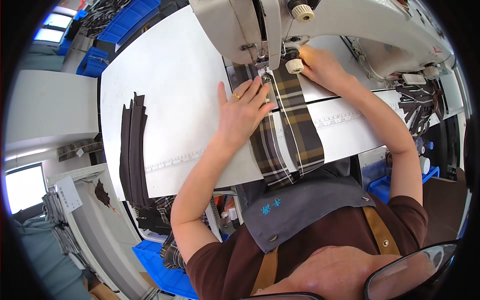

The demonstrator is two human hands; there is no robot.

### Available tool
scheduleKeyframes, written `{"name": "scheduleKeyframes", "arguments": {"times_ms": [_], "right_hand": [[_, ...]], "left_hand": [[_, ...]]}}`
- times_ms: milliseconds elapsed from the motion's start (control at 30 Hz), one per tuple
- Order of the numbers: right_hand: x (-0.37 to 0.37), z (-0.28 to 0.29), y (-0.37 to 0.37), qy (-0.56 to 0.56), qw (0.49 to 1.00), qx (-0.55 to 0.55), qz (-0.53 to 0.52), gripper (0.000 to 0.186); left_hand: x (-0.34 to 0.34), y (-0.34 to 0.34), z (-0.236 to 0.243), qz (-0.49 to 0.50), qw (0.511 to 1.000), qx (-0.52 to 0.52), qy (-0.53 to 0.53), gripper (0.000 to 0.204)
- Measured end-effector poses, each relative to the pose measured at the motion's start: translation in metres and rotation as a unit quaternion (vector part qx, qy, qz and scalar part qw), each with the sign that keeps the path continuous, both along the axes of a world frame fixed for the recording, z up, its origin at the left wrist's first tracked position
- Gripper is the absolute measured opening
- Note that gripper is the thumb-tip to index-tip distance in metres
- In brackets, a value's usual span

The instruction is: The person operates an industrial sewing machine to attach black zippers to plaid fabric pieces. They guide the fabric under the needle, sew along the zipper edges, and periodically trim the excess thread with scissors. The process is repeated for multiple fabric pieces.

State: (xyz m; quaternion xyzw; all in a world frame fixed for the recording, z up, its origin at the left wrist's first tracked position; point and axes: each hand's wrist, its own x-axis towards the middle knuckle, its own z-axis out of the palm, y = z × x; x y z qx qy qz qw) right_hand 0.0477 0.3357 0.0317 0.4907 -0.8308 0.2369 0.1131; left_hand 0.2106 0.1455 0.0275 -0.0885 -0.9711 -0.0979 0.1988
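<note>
A white sewing machine (230, 27) has its presser foot (266, 76) down at a plaid fabric strip (305, 140) with pale lines along it, which runs to the table's front edge. My left hand (242, 107) rests with fingers apart on the fabric just left of the foot. My right hand (320, 67) is behind and right of the needle area, fingers curled, their tips partly hidden by the machine; what they hold is unclear.
Stacked dark strips (131, 150) lie on the white table (170, 100) at left; bundled pieces (415, 102) sit at right. Blue bins (92, 62) stand back left, a blue tray (380, 187) below right. A white shelf unit (100, 225) stands at lower left.
</note>
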Motion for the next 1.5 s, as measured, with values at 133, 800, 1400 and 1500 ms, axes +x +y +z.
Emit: {"name": "scheduleKeyframes", "arguments": {"times_ms": [133,800,1400,1500], "right_hand": [[0.002,-0.003,0.001,-0.012,0.998,-0.059,-0.009,0.013],[0.081,0.009,0.176,0.106,0.986,-0.031,-0.127,0.017],[0.056,0.019,0.263,0.173,0.949,-0.133,-0.228,0.018],[0.113,0.043,0.193,0.120,0.978,-0.157,-0.065,0.024]], "left_hand": [[0.003,0.004,-0.001,-0.006,1.000,0.008,-0.006,0.044],[0.093,0.078,0.003,-0.130,0.977,-0.098,-0.140,0.078],[0.089,0.076,0.021,-0.164,0.976,-0.019,-0.143,0.067],[0.062,0.103,0.050,-0.188,0.932,0.287,-0.118,0.054]]}}
